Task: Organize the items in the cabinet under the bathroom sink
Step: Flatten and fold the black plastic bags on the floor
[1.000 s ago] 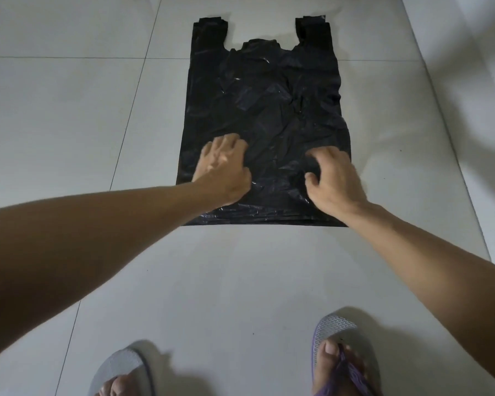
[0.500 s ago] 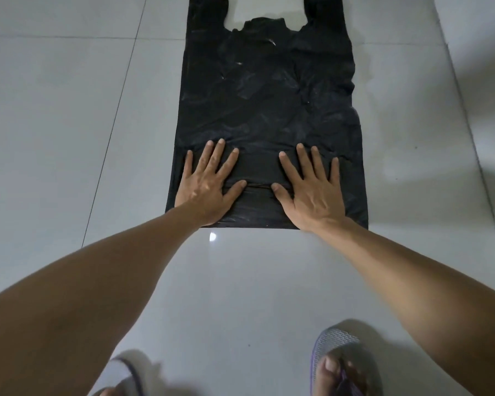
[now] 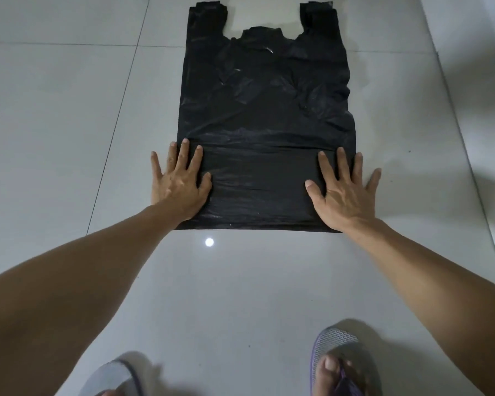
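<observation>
A pale tiled floor (image 3: 69, 124) fills the view, with a black plastic bag (image 3: 266, 110) lying flat on it, handles away from the person and its near end folded over into a band. The left hand (image 3: 180, 181) and right hand (image 3: 343, 190), fingers spread flat, press that band's outer edges, having slid apart from its middle half a second ago. The fold looks smoothed and ready for another; slippered feet (image 3: 337, 364) stand nearby.

This looks like a room in a home — a floor (image 3: 55, 115) of large, glossy pale-grey tiles with thin grout lines, meeting a plain light wall (image 3: 486, 81) along its right edge. A ceiling light reflects as a small bright spot (image 3: 209, 242) — and the person wears rubber flip-flops (image 3: 336, 342) indoors.
</observation>
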Demonstrator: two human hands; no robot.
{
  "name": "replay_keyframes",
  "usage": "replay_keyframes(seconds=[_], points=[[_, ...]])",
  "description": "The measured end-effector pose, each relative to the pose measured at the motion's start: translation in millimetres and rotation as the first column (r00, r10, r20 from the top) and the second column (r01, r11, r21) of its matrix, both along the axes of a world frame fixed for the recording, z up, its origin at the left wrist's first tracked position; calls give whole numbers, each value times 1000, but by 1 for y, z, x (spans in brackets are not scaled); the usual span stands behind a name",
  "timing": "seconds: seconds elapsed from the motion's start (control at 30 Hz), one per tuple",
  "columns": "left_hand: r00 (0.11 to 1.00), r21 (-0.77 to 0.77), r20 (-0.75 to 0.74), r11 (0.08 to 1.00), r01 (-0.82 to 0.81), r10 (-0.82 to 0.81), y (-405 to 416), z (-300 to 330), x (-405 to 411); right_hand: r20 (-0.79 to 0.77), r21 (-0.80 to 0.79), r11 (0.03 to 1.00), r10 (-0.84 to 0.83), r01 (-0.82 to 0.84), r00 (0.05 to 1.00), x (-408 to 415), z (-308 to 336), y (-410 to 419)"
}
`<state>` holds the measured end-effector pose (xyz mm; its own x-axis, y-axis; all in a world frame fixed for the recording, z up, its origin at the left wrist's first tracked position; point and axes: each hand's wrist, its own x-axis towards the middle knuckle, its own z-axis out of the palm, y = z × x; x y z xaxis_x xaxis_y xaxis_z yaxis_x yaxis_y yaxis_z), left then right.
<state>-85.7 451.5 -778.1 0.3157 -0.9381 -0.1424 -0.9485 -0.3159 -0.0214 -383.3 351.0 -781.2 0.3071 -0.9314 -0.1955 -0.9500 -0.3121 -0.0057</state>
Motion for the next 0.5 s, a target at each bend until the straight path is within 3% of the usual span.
replay_keyframes(seconds=[0.1, 0.17, 0.3, 0.5], points=[[997, -118, 59, 992, 55, -48, -10, 15, -30, 46, -72, 996, 48, -45, 998, 19, 11, 2], [990, -150, 22, 978, 144, -142, -20, 17, -53, 93, -71, 989, 133, -126, 987, 36, 13, 2], [947, -68, -107, 953, 296, -302, -31, 2, -77, 110, -21, 983, 182, -180, 977, 50, -2, 1], [985, -2, -43, 985, 170, -170, -22, -13, -44, 85, -43, 982, 189, -186, 978, 45, -11, 0]])
